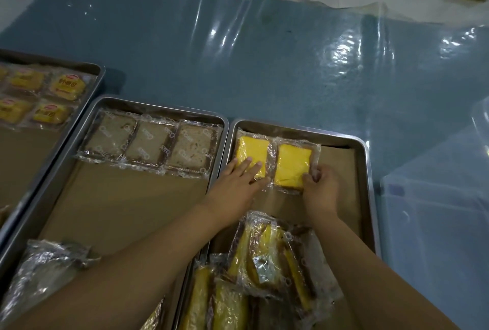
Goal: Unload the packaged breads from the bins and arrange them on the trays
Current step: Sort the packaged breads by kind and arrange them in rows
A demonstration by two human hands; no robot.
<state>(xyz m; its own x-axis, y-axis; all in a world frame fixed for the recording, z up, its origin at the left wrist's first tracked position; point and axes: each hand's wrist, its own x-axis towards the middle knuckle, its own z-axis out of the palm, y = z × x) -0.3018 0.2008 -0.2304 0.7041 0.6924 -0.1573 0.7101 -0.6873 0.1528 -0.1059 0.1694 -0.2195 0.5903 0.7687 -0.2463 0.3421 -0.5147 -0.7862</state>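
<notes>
Item 1: right hand [320,186], fingertips pinched on the near right corner of the second yellow bread pkt [291,165]; wrapper edge gripped, pkt lying flat.
Item 2: left hand [238,184], fingers spread, pressed flat on the near edge of the first yellow bread pkt [251,151]; nothing pinched.
Both pkts: side by side, touching, far row of the right tray [366,171]; long axes run away from the person.
Item 3: loose pile of yellow pkts [264,258], near end of same tray, under and between the forearms; nearer the right hand by judgement.
Free slot: bare paper just right of second pkt, so next pkt likely goes there, same axis.
Also: middle tray [87,118] w/ three brown bread pkts [150,144]; left tray [99,70], partly filled.
</notes>
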